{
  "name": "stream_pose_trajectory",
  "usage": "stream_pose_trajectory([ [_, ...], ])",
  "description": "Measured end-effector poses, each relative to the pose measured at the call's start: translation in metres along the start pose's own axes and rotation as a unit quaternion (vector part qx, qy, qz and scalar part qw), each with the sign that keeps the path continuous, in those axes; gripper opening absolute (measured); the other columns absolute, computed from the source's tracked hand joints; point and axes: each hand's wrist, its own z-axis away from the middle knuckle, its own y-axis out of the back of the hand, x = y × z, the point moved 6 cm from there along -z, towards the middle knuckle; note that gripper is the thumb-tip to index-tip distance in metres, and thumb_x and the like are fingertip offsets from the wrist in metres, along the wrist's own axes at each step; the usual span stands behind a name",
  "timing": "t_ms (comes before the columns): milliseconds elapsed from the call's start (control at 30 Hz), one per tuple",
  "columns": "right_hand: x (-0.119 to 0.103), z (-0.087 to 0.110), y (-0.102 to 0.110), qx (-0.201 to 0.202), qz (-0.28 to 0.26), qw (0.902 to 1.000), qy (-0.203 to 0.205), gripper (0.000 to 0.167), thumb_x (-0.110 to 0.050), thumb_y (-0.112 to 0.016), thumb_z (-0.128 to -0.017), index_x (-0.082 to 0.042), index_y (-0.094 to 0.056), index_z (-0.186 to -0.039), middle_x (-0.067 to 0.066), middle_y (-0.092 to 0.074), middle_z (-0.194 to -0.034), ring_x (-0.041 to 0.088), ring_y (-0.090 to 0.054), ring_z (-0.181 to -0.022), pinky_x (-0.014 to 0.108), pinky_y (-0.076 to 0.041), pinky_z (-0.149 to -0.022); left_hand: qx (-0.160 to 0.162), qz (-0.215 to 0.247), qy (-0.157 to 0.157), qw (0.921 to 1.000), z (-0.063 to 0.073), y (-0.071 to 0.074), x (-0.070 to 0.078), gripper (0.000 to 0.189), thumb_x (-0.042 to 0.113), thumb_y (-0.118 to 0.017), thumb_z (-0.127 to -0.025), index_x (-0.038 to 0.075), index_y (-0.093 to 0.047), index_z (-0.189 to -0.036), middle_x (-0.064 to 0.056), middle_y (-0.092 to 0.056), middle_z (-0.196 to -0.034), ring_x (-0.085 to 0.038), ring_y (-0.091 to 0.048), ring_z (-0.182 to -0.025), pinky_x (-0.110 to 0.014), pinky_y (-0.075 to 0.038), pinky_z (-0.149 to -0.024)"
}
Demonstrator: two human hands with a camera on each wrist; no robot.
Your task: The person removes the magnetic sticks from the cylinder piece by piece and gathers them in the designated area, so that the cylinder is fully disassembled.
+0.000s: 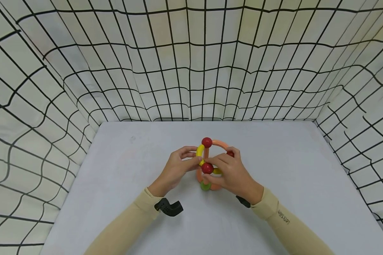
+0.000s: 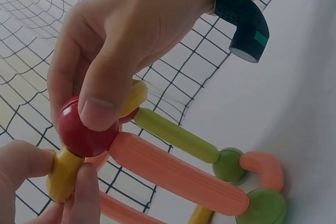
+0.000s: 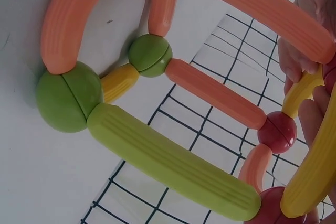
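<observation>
A frame built of magnetic rods and balls stands on the table between both hands. Green balls form its base, with an orange straight rod and a light green rod rising to red balls. My left hand pinches a yellow curved rod at the frame's left side; its thumb lies against the near red ball in the left wrist view. My right hand pinches another yellow curved rod, whose end meets that same ball. The right fingers partly hide the frame's right side.
The frame stands on a white table. White walls covered by black netting rise behind the table and along both sides. A black wrist camera mount juts from the left sleeve, close over the tabletop.
</observation>
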Motion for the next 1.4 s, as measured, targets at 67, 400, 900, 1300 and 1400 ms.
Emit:
stream_pose_trajectory([
  [67, -0.0002, 0.0001, 0.0004, 0.003, 0.002, 1.0, 0.002, 0.05, -0.03, -0.098, -0.067, -0.01, -0.078, -0.108, 0.0, -0.079, -0.093, 0.013, -0.072, -0.089, 0.056, -0.043, -0.096, 0.0, 0.003, -0.001, 1.0, 0.0003, -0.0006, 0.0005, 0.045, 0.015, -0.072, -0.097, 0.006, -0.058, -0.138, -0.015, -0.061, -0.125, -0.015, -0.075, -0.09, -0.038, -0.063, -0.096],
  [400, 0.0012, 0.0012, -0.0008, 0.011, 0.01, 0.9999, 0.007, 0.047, -0.033, -0.098, -0.068, -0.011, -0.08, -0.106, 0.0, -0.08, -0.09, 0.012, -0.071, -0.087, 0.054, -0.044, -0.094, -0.003, 0.006, -0.004, 1.0, 0.0015, 0.0, 0.0004, 0.047, 0.014, -0.072, -0.096, 0.007, -0.058, -0.14, -0.015, -0.063, -0.125, -0.015, -0.075, -0.093, -0.042, -0.061, -0.099],
  [900, 0.0029, 0.0018, -0.0006, 0.002, 0.008, 1.0, -0.001, 0.047, -0.035, -0.096, -0.071, -0.011, -0.079, -0.108, -0.001, -0.08, -0.094, 0.012, -0.072, -0.09, 0.053, -0.043, -0.097, -0.011, -0.038, -0.03, 0.9988, -0.0008, 0.0028, -0.004, 0.049, 0.019, -0.075, -0.095, 0.014, -0.056, -0.14, -0.015, -0.062, -0.13, -0.015, -0.076, -0.098, -0.034, -0.063, -0.095],
  [1300, 0.0026, 0.0012, -0.0009, -0.001, -0.015, 0.9999, 0.0, 0.051, -0.033, -0.099, -0.066, -0.012, -0.077, -0.108, -0.001, -0.08, -0.096, 0.012, -0.072, -0.092, 0.05, -0.044, -0.095, 0.039, -0.147, -0.079, 0.9853, -0.003, 0.0077, -0.0049, 0.046, 0.019, -0.08, -0.091, 0.018, -0.062, -0.134, -0.01, -0.069, -0.124, -0.024, -0.072, -0.11, -0.032, -0.064, -0.093],
  [1400, 0.0024, 0.0009, -0.0009, 0.001, -0.02, 0.9997, 0.013, 0.051, -0.033, -0.099, -0.066, -0.011, -0.077, -0.107, -0.002, -0.079, -0.096, 0.011, -0.071, -0.09, 0.046, -0.047, -0.094, 0.045, -0.157, -0.091, 0.9823, -0.0049, 0.0088, -0.0055, 0.044, 0.018, -0.08, -0.091, 0.016, -0.063, -0.132, -0.011, -0.069, -0.122, -0.024, -0.071, -0.109, -0.031, -0.064, -0.091],
])
